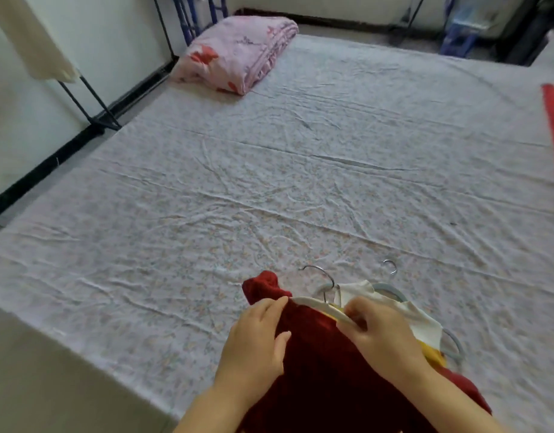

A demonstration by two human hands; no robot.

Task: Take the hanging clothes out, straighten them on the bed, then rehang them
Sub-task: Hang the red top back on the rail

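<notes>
1. A person at the near edge of a bed [82,245] works a dark red garment [316,370] off its white hanger [313,300]. The garment lies at the bed's near side, on top of a small pile.
2. Left hand [257,335] grips the red cloth at the shoulder, fingers curled toward the hanger's end and thumb pressed into the fabric. Right hand [385,332] pinches the hanger's other arm by the neckline.
3. To do this well, in my judgement: steady the hanger w/ the right hand and slide one shoulder off at a time w/ the left. No yanking at the neck, since it'd likely stretch.
4. Next, spread it flat on the sheet [363,135] beyond the pile and smooth from the collar outward.
5. Mind the metal hook [327,273]: it could snag the red cloth or the pieces below.
6. Materials: the red piece looks thick, matte & plush, poss. knit, though blur makes the weave hard to call. The hanger has slim, curved pale arms and a shiny wire hook.
7. Under it, to the right, are a smooth white garment [419,317] and a yellow garment [433,354], on a grey-blue hanger [455,343] w/ rounded arms.
8. The sheet is thin & creased, w/ a faint floral print. A folded pink quilt [238,54], soft & puffy, sits at the bed's far-left corner.
</notes>
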